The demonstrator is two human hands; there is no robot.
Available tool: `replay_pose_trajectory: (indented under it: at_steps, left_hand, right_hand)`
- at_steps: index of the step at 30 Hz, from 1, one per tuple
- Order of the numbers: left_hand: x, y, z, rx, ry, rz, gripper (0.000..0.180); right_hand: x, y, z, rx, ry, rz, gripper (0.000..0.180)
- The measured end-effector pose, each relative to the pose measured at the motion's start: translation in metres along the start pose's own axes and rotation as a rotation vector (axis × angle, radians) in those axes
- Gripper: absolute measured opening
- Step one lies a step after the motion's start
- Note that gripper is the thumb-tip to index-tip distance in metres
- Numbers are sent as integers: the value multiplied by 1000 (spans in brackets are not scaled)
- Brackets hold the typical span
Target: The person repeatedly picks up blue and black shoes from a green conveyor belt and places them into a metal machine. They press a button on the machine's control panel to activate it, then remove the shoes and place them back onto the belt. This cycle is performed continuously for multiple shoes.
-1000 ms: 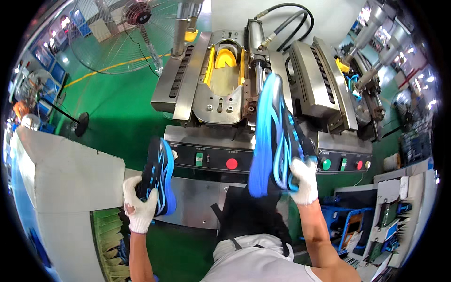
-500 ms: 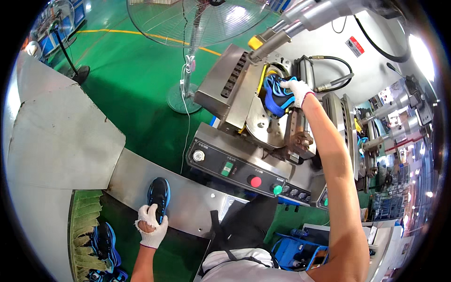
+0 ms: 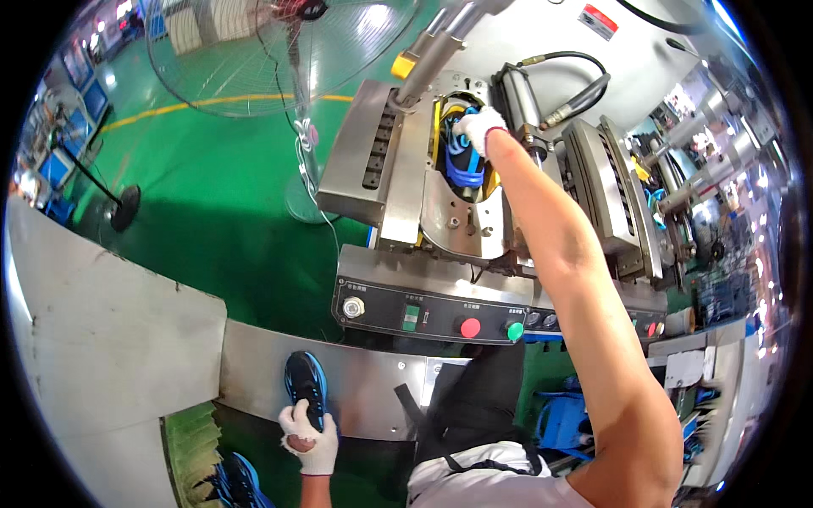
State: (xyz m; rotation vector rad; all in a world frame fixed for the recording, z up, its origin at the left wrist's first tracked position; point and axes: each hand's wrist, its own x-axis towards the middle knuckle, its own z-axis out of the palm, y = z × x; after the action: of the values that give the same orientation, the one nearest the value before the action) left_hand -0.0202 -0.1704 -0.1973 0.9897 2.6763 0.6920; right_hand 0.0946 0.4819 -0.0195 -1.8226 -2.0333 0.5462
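Observation:
My right hand (image 3: 481, 127), in a white glove, reaches far up into the open cavity of a grey metal press machine (image 3: 398, 161) and grips a blue and black shoe (image 3: 461, 157) sitting in the yellow-lined opening. My left hand (image 3: 306, 433), also gloved, is low at the front and holds the heel end of a second blue and black shoe (image 3: 305, 381) that rests on a steel shelf (image 3: 364, 381) below the machine's control panel.
The black control panel (image 3: 423, 311) carries red and green buttons. A large standing fan (image 3: 271, 51) is behind the machine on the green floor. A second press head (image 3: 618, 195) stands to the right. More blue shoes (image 3: 233, 478) lie at lower left beside a grey table (image 3: 102, 339).
My right hand has carried its shoe from in front of me up into the machine's cavity. My left hand has lowered its shoe onto the steel shelf. My view has swung left.

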Motion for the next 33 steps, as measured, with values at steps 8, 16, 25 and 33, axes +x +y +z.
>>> replay_pose_trajectory:
  at_steps: [8, 16, 25, 33]
  left_hand:
    - [-3, 11, 27, -44, 67, -51, 68]
    - [31, -49, -19, 24, -208, 661, 66]
    - [39, 62, -4, 4, -229, 793, 12]
    - [-71, 277, 34, -408, -518, 1143, 5]
  right_hand:
    - [-95, 22, -12, 136, 17, 127, 99]
    - [-394, 123, -53, 403, 153, -850, 81]
    - [-421, 251, -13, 64, -99, -507, 98]
    - [-590, 293, -102, 590, -694, -215, 129]
